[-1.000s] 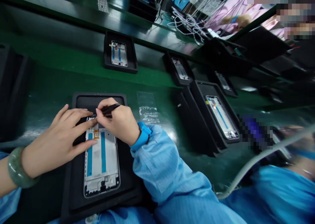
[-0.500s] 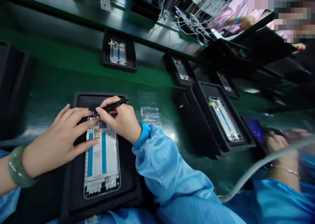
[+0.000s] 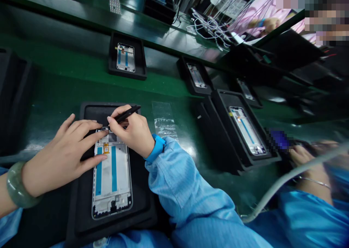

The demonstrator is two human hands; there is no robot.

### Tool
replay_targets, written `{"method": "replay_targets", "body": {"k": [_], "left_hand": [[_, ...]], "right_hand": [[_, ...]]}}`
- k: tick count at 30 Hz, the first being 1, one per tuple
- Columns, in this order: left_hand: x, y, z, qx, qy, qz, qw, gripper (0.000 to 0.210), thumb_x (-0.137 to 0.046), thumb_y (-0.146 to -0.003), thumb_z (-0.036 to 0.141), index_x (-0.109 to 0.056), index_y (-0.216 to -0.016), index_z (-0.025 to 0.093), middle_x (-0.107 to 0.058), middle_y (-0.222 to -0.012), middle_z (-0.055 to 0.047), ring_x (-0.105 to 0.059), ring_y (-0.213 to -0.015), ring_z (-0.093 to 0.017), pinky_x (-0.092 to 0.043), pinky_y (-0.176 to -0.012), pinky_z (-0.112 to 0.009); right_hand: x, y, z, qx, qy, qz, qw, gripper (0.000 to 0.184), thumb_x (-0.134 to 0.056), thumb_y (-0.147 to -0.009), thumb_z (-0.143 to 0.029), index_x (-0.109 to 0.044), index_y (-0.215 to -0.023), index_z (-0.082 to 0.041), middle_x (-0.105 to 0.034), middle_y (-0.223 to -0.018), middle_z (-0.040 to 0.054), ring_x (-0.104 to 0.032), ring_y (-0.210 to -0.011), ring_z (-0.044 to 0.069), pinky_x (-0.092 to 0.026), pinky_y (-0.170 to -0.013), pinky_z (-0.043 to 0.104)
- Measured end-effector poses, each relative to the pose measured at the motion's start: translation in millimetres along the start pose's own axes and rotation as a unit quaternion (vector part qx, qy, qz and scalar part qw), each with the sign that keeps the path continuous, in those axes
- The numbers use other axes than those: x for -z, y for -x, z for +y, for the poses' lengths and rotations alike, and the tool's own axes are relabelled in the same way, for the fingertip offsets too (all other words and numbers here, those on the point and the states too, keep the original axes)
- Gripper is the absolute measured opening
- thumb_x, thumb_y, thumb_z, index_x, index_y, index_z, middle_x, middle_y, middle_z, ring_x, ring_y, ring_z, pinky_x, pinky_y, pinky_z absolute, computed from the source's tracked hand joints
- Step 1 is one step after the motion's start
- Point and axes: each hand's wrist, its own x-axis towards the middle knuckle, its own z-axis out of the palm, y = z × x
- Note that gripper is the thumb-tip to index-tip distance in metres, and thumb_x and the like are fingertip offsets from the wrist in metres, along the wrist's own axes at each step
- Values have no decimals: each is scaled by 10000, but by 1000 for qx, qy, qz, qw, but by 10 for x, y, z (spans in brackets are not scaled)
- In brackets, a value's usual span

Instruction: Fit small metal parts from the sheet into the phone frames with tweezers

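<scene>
1. Green matting covers the long workbench (image 3: 68,77), the largest thing in view; several black trays with phone frames sit along it, one (image 3: 127,57) well beyond the hands and another (image 3: 242,131) off to the right.
2. Black and foam-like, the rectangular carrier tray (image 3: 81,211) lies right in front of the person and bears the piece being worked on.
3. White with two blue strips, the silver-edged phone frame (image 3: 112,180) rests flat in the tray's recess, its top end under the hands.
4. Palm down, the left hand (image 3: 61,155) lies over the frame's upper left, fingers spread apart and flat, the forefinger tip touching the top edge. It seems to be steadying the frame.
5. At the frame's top end, the right hand (image 3: 135,131) has thumb and fingers clamped on slim black tweezers (image 3: 124,115), whose tips point down-left at the top edge beside the left forefinger. Whether the tips grip any part is too small to tell.
6. Judged from this, the step in hand is fine work with the tweezers at the frame's top edge. Any next move would call for a still left hand and small, precise wrist motion from the right.
7. A clear film strip (image 3: 163,122) lies on the matting just right of the tray; a co-worker's hand (image 3: 302,157) works further right.
</scene>
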Motion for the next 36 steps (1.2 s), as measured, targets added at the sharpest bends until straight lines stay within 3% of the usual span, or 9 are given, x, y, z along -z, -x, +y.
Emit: {"method": "replay_targets", "body": {"k": [7, 12, 16, 19, 22, 26, 29, 32, 36], "left_hand": [[8, 1, 18, -1, -8, 3, 1000, 457, -445, -908, 520, -527, -1259, 239, -550, -1252, -103, -494, -1219, -289, -221, -1130, -616], [-36, 45, 10, 94, 23, 74, 993, 634, -491, -865, 565, -392, -1355, 175, -438, -1348, -155, -381, -1320, -324, -281, -1138, -548], [-117, 80, -47, 223, 58, 99, 968, 700, -499, -823, 630, -389, -1315, 144, -422, -1276, -176, -412, -1267, -346, -383, -1069, -547], [-40, 55, 14, 221, 57, 107, 968, 688, -453, -846, 629, -375, -1329, 145, -363, -1357, -197, -339, -1335, -365, -351, -1080, -573], [173, -47, 285, 143, 27, 129, 981, 690, -422, -860, 635, -374, -1342, 143, -363, -1401, -194, -344, -1335, -363, -350, -1076, -562], [331, -331, 789, 38, -94, 12, 995, 665, -443, -813, 694, -554, -1113, 111, -590, -1040, -181, -561, -985, -369, -494, -792, -541], [257, -557, 984, 67, -201, -83, 974, 227, -445, -894, 280, -594, -927, 112, -585, -805, -130, -595, -744, -287, -493, -609, -423], [227, -652, 882, 82, -218, -103, 967, 304, -320, -812, 0, -590, -891, 118, -584, -776, -108, -596, -660, -236, -463, -546, -352], [522, -654, 243, 17, -152, -74, 986, 319, -294, -826, 35, -588, -881, 146, -598, -825, -111, -618, -757, -268, -490, -629, -406]], "right_hand": [[12, 32, 19, 55, 41, -6, 998, 73, -546, -890, -261, -555, -860, -195, -644, -825, -5, -625, -676, 92, -522, -652, 201], [402, -124, 134, 87, 137, 49, 986, 166, -448, -952, -250, -590, -977, -169, -661, -1020, 69, -623, -975, 165, -498, -889, 305], [612, -258, 311, 31, 297, -135, 945, 296, -469, -947, -259, -570, -1203, -150, -634, -1217, 108, -575, -1124, 225, -449, -965, 373], [637, -327, 359, -28, 342, -215, 914, 304, -445, -962, -344, -610, -1164, -186, -689, -1106, 78, -621, -1041, 225, -482, -842, 337], [661, -418, 329, -48, 361, -160, 917, 306, -451, -944, -403, -651, -1059, -202, -714, -1002, 69, -651, -931, 230, -460, -737, 308], [685, -532, 305, -107, 338, -29, 935, 275, -486, -897, -410, -648, -885, -188, -690, -777, 44, -627, -720, 204, -390, -621, 277], [697, -528, 320, -137, 312, 14, 940, 232, -528, -857, -381, -613, -757, -189, -644, -691, 22, -585, -655, 179, -355, -592, 265], [834, -432, 334, -161, 260, -1, 952, 336, -545, -844, -459, -591, -660, -183, -603, -622, 11, -551, -612, 158, -355, -577, 257], [1255, -175, 363, -165, 91, 90, 978, 399, -493, -871, -508, -676, -764, -170, -686, -879, 53, -604, -783, 160, -439, -636, 247]]}}
